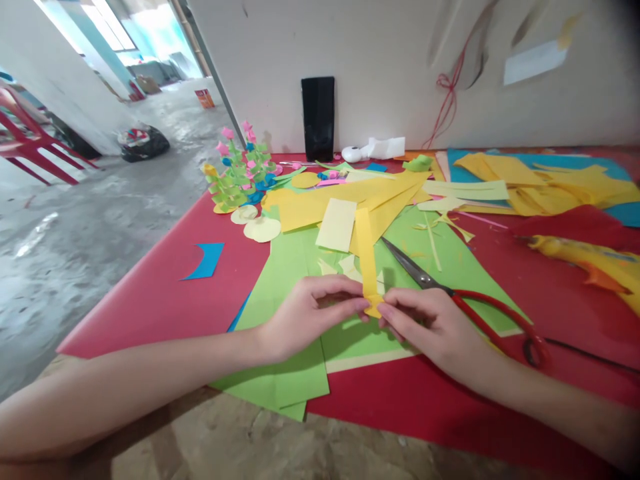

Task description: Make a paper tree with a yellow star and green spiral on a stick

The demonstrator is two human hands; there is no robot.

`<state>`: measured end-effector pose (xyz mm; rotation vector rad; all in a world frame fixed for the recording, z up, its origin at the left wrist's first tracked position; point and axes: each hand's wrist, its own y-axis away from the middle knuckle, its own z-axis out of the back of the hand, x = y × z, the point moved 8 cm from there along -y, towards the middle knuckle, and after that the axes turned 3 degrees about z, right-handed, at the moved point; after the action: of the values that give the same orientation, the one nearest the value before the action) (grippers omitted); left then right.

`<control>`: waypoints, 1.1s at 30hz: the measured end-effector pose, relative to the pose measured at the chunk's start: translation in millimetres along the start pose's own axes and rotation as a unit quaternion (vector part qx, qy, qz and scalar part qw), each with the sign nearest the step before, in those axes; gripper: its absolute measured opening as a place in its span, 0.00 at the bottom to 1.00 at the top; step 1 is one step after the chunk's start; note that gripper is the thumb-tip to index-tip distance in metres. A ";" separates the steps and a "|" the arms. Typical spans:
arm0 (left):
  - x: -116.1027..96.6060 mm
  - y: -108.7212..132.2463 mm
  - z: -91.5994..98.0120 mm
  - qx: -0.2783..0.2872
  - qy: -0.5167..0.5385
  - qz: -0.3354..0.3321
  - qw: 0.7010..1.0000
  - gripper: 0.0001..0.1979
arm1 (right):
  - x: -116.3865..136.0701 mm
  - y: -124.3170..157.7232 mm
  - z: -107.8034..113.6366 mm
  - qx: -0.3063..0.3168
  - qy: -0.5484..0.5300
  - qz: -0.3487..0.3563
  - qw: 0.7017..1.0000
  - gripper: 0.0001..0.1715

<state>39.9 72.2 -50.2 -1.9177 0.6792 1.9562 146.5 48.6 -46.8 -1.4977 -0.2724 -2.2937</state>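
Observation:
Between my two hands is a yellow paper strip (367,257), its near end folded into a small flat knot-like shape. My left hand (320,307) pinches the left side of that folded end with thumb and fingers. On its right side, my right hand (425,320) pinches it too. The strip's long tail points away from me over green paper sheets (295,300). Just beyond my right hand lie scissors (425,280) with red handles, blades apart. A pale yellow paper rectangle (337,225) and small cream scraps lie beyond the strip.
At the back left stand paper flower stems (247,163) with pink stars. A black phone (319,119) leans on the wall. At the right lies a yellow glue gun (585,257). Yellow paper pieces (545,177) cover a blue sheet. A blue scrap (206,260) lies at left.

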 end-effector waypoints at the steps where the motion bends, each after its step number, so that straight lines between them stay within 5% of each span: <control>1: 0.7 0.0 -0.2 0.000 0.002 0.002 1.000 0.03 | -1.6 0.0 -0.3 0.002 0.000 -0.002 1.000 0.16; 9: 4.5 0.7 -0.7 -0.001 0.004 -0.002 1.000 0.04 | -2.9 0.2 -1.4 0.008 -0.007 -0.009 1.000 0.16; 15: 3.4 -1.0 -4.2 0.021 0.060 -0.011 0.998 0.14 | 1.1 -0.1 3.0 -0.013 -0.009 0.017 1.000 0.10; 19: -1.8 -1.4 -6.4 0.029 -0.063 -0.030 0.997 0.05 | 0.0 1.3 6.0 -0.034 -0.020 0.026 0.999 0.10; 24: -16.2 4.4 -11.8 0.037 -0.232 -0.142 0.962 0.08 | -1.3 3.5 5.3 -0.034 -0.033 0.024 0.999 0.08; 33: -16.3 5.4 -12.1 0.028 -0.236 -0.130 0.963 0.07 | 0.0 3.5 5.3 -0.029 -0.029 0.024 0.999 0.10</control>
<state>48.1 62.8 -33.3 -1.3444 0.3231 2.0790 152.4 47.4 -44.7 -1.5831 -0.1862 -2.2422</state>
